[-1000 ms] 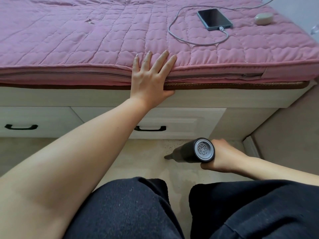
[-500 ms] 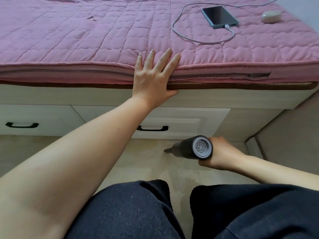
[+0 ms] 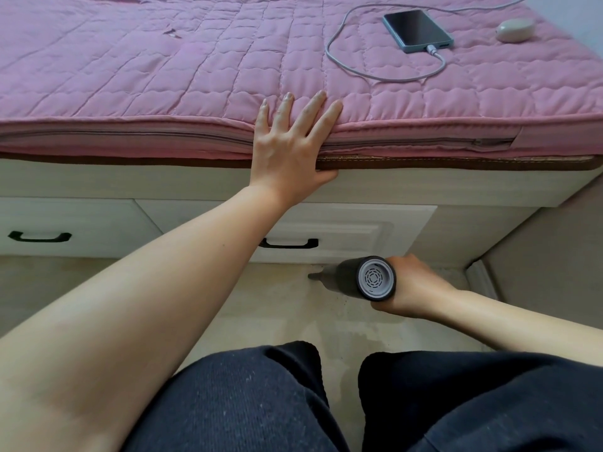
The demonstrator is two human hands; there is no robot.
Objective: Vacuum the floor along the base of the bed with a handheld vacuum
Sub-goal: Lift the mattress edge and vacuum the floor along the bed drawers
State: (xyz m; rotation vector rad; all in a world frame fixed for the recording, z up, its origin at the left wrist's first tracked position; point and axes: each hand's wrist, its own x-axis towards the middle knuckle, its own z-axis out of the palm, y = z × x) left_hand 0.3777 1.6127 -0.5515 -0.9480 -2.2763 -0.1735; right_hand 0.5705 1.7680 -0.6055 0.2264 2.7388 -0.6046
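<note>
My right hand (image 3: 412, 285) grips a dark cylindrical handheld vacuum (image 3: 359, 278) low over the beige floor (image 3: 277, 308). Its grey vented end cap faces me and its narrow nozzle points left, close to the foot of the white drawer front (image 3: 352, 230). Straight, spread fingers of my left hand (image 3: 290, 148) rest on the edge of the pink quilted bed cover (image 3: 163, 76), the palm against the mattress side. Small dark specks lie on the floor by the drawer base, near the nozzle.
Two drawers with black handles (image 3: 39, 237) form the bed base. A phone (image 3: 417, 30) with a grey cable (image 3: 359, 70) and a small oval case (image 3: 515, 30) lie on the bed. A wall and skirting (image 3: 483, 282) close the right side. My knees in dark trousers (image 3: 261, 402) fill the foreground.
The vacuum and my right hand have moved away from me, closer to the drawer base. My left hand stays on the bed edge. The view has shifted slightly.
</note>
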